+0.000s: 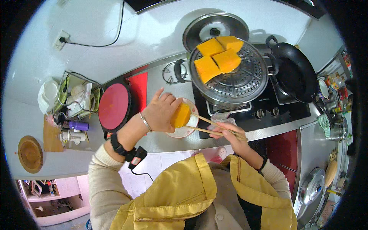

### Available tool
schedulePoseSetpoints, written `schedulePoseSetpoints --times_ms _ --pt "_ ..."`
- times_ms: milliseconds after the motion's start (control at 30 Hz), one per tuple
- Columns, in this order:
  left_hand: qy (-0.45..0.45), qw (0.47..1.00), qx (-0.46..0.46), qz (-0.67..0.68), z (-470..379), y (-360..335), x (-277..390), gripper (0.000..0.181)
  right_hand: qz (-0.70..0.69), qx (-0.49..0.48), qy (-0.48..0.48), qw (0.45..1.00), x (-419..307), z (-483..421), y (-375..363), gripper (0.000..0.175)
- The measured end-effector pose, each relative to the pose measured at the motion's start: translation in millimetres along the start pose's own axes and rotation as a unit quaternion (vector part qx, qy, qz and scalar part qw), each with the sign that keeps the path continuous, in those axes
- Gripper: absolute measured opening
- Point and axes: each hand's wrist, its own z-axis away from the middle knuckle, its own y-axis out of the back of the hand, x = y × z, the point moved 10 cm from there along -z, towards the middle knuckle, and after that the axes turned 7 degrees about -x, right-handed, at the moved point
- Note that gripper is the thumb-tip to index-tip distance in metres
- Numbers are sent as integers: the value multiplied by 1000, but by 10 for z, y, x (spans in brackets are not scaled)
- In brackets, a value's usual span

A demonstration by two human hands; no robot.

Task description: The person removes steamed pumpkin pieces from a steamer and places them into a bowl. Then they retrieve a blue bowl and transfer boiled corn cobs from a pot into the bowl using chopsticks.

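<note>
My left hand (163, 113) grips a chunk of orange pumpkin (182, 115) above a white bowl with a patterned rim (184, 132). In my right hand (230, 132) is a pair of wooden chopsticks (205, 130), slightly spread, with their tips reaching the pumpkin's right side. Whether the tips press into it cannot be made out. Several more pumpkin pieces (227, 61) lie together on the left and back part of a perforated metal steamer tray (245, 83), which tops a pot on the stove.
A black wok (296, 72) sits right of the steamer on the black gas stove (290, 113). A metal lid (198, 27) leans against the wall behind. Left stand a round red griddle (114, 106) and a wire rack (82, 99). Crumpled plastic (222, 119) lies near my right hand.
</note>
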Motion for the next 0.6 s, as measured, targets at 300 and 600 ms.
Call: schedulePoseSetpoints --times_ms 300,600 --pt "96 976 -141 132 -111 -1685 -210 91 -12 32 -176 984 1026 86 31 34" --pt "247 949 42 192 -217 -1708 -364 94 133 75 -90 984 617 179 240 29"
